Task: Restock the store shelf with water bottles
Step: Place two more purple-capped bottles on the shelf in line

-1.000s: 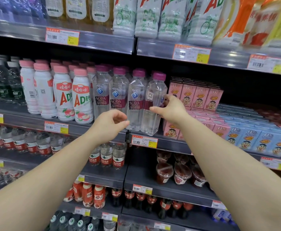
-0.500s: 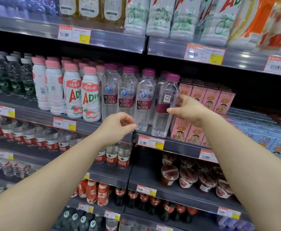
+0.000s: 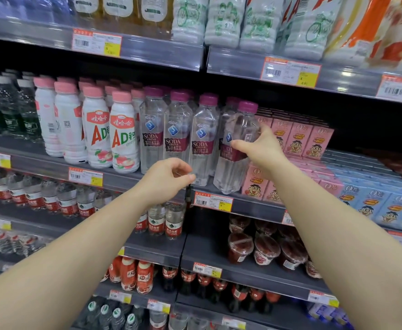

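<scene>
My right hand (image 3: 263,148) grips the rightmost soda bottle (image 3: 234,151) standing on the shelf (image 3: 254,206) beside the pink cartons (image 3: 297,139), while my left hand (image 3: 169,179) hovers empty, fingers loosely curled.

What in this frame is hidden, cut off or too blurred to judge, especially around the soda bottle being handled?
- Rightmost soda bottle: the right hand covers its right side, so the grip there is unseen.
- Left hand: curled fingers hide whether the palm holds anything.
- Price tags: print too small to read.
- Top-shelf bottles: cut off by the upper edge, blurred.
- Rear soda rows: hidden behind the front bottles.
</scene>
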Tool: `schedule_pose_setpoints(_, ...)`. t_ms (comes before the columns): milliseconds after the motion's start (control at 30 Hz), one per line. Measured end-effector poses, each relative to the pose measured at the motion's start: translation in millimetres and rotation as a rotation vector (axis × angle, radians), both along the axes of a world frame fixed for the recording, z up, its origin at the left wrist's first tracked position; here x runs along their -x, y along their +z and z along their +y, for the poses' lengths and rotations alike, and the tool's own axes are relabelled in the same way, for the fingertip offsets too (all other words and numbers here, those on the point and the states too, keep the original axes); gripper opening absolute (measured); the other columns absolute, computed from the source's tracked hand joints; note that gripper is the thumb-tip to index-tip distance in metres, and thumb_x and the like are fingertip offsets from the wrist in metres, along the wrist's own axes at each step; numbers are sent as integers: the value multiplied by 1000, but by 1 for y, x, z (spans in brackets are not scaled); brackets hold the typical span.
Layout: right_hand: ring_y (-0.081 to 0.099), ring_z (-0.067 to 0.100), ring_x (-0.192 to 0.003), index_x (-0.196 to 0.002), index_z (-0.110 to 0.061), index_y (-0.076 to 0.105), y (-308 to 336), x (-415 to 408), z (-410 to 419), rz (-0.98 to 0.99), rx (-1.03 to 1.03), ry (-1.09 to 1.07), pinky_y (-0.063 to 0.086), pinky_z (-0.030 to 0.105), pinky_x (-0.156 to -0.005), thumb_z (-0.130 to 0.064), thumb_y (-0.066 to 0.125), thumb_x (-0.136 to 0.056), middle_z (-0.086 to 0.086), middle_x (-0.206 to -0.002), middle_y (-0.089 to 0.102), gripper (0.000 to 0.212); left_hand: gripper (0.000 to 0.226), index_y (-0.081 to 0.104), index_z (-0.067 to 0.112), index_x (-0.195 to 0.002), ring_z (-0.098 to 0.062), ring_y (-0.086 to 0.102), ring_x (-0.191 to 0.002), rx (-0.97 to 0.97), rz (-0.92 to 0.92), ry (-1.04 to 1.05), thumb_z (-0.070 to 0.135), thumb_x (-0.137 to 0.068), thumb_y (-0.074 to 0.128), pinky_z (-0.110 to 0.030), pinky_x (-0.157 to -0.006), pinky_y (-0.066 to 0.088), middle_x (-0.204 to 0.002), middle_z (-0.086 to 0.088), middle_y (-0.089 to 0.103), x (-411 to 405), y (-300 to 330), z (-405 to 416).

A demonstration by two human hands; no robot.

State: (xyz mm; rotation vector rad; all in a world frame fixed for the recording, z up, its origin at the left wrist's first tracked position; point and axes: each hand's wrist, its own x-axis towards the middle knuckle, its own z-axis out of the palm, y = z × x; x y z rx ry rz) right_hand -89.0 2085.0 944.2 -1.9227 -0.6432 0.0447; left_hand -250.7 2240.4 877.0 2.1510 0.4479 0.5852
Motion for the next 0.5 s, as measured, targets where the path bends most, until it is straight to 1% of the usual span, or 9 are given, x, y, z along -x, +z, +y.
schedule_pose_setpoints(67, 62, 27, -108, -141, -21, 36, 1, -4, -3, 83, -13, 43, 52, 49, -92, -41, 87, -54, 5, -127, 56, 103, 19, 65, 23, -105, -3, 60, -93, 2, 7, -4, 32, -89, 67, -25, -82, 48, -98, 12, 65, -1, -1, 0)
schedule_pose_setpoints(133, 68, 26, -98, -139, -18, 38, 1, -9, -6, 152, -54, 105, 57, 44, -78, -32, 89, -55, 8, -124, 58, 99, 19, 65, 23, -106, -4, 60, -93, 3, 9, -9, 31, -89, 67, -25, -82, 47, -98, 12, 65, -3, -2, -1)
schedule_pose_setpoints(167, 69, 25, -97, -139, -17, 39, 1, -11, -7, 168, -57, 119, 57, 42, -76, -27, 89, -59, 9, -124, 59, 95, 18, 65, 23, -106, -4, 60, -94, 5, 8, -12, 31, -89, 67, -24, -82, 46, -98, 12, 65, -4, -2, -2)
schedule_pose_setpoints(233, 68, 24, -97, -133, -14, 43, 0, -13, -8, 166, -54, 130, 57, 39, -78, -22, 85, -68, 8, -118, 61, 78, 19, 65, 22, -106, -5, 60, -94, 10, 8, -17, 31, -89, 67, -24, -81, 46, -99, 11, 65, -5, -1, -2)
schedule_pose_setpoints(300, 70, 24, -92, -116, -16, 52, -2, -15, -9, 168, -72, 150, 56, 35, -70, -14, 80, -76, 9, -112, 64, 49, 20, 65, 23, -106, -6, 61, -94, 4, 14, -19, 32, -89, 67, -27, -83, 48, -99, 10, 65, -7, -1, -2)
schedule_pose_setpoints(367, 69, 25, -93, -107, -19, 54, -4, -18, -10, 160, -65, 177, 56, 39, -72, -13, 78, -77, 10, -113, 65, 40, 19, 65, 24, -105, -6, 61, -94, 0, 19, -18, 33, -89, 67, -28, -83, 49, -99, 11, 65, -9, -1, -2)
schedule_pose_setpoints(433, 67, 24, -95, -107, -20, 53, -5, -21, -10, 165, -75, 198, 51, 39, -77, -12, 78, -77, 4, -115, 63, 40, 18, 65, 24, -104, -5, 61, -94, 5, 14, -17, 33, -88, 67, -27, -83, 49, -98, 11, 66, -11, -1, -1)
schedule_pose_setpoints(467, 65, 23, -98, -112, -21, 52, -5, -21, -9, 174, -90, 205, 51, 38, -84, -12, 78, -76, -1, -115, 61, 45, 17, 65, 24, -103, -5, 61, -93, 8, 12, -17, 32, -88, 68, -27, -83, 49, -98, 11, 66, -11, -2, -1)
schedule_pose_setpoints(500, 64, 23, -104, -120, -21, 50, -6, -22, -8, 179, -89, 201, 52, 41, -92, -16, 79, -74, -4, -116, 58, 54, 17, 65, 25, -103, -5, 61, -93, 9, 11, -18, 32, -88, 68, -27, -82, 48, -97, 11, 66, -11, -2, -1)
